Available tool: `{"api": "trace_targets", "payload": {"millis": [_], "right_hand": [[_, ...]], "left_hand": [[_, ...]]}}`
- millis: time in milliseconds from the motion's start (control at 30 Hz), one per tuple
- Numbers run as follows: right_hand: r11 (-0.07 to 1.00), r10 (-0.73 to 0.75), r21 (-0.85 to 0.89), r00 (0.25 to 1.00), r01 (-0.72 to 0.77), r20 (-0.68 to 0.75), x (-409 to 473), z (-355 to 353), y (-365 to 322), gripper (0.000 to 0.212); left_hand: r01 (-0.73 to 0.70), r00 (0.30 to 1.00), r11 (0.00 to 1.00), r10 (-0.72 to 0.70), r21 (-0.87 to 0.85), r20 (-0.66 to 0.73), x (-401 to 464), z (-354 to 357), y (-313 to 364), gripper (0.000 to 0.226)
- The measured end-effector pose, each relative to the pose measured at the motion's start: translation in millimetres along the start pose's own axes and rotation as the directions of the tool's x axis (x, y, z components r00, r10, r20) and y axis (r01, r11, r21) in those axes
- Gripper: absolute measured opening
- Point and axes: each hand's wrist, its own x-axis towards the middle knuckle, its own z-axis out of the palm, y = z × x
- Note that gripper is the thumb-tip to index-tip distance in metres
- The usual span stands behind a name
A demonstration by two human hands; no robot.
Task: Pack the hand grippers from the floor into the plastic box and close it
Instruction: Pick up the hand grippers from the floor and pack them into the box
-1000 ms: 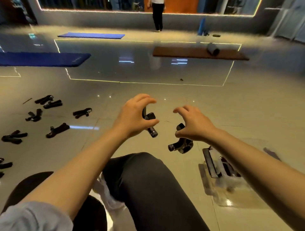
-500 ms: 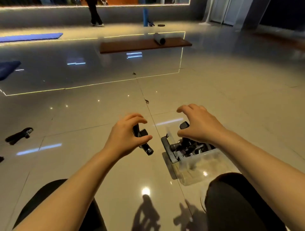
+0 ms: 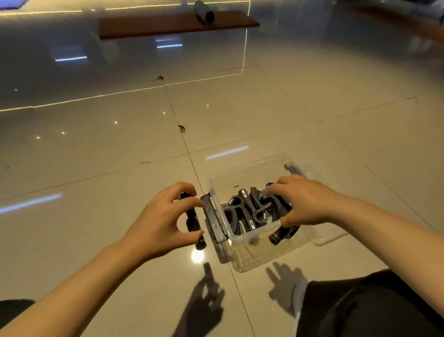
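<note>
Tiled floor (image 3: 120, 149) bears the plastic box (image 3: 242, 238); left hand (image 3: 163, 223) and right hand (image 3: 305, 204) each grip hand grippers (image 3: 193, 221).

A gym or exercise studio. The wide glossy tiled floor (image 3: 264, 108) reflects strip lights; a brown mat (image 3: 168, 22) lies at the top of the frame with a dark rolled mat (image 3: 204, 12) on it, a blue mat's (image 3: 12, 3) corner shows upper left, and hand grippers (image 3: 249, 211) fill a clear box (image 3: 242, 237).
</note>
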Motion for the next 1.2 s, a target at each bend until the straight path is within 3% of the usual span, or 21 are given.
{"api": "trace_targets", "payload": {"millis": [100, 233, 467, 667, 800, 967, 1200], "right_hand": [[0.999, -0.047, 0.026, 0.999, 0.047, 0.006, 19.6, -1.4, 9.8, 0.054], [0.986, -0.162, 0.042, 0.986, 0.163, -0.041, 38.8, -19.6, 14.8, 0.024], [0.898, -0.422, 0.08, 0.898, 0.433, -0.126, 35.8, -59.4, 11.3, 0.028], [0.808, -0.578, 0.028, 0.802, 0.588, -0.154, 25.2, -89.2, 31.8, 0.007], [0.785, -0.616, 0.007, 0.782, 0.619, -0.099, 27.6, -91.8, 62.4, 0.009], [0.803, -0.594, -0.063, 0.804, 0.592, -0.016, 40.0, -95.8, 98.7, 0.009], [0.785, -0.619, 0.009, 0.785, 0.619, 0.026, 49.7, -102.6, 113.0, 0.008]], "left_hand": [[-0.01, 0.999, 0.995, 0.006, 0.096, 0.042, -1.0, 1.9, -6.5, 0.049], [0.056, 0.997, 0.99, -0.049, 0.126, -0.056, 7.6, 3.8, 2.4, 0.048], [0.249, 0.952, 0.968, -0.243, 0.007, -0.187, 12.9, 37.4, 51.4, 0.045], [0.439, 0.849, 0.893, -0.448, -0.098, -0.28, 3.0, 68.1, 102.3, 0.046], [0.489, 0.813, 0.869, -0.484, -0.073, -0.323, 12.0, 63.6, 140.6, 0.048], [0.483, 0.847, 0.874, -0.45, 0.054, -0.283, 47.2, 22.5, 169.5, 0.056], [0.473, 0.874, 0.863, -0.433, 0.178, -0.222, 89.2, 2.6, 196.8, 0.051]]}}
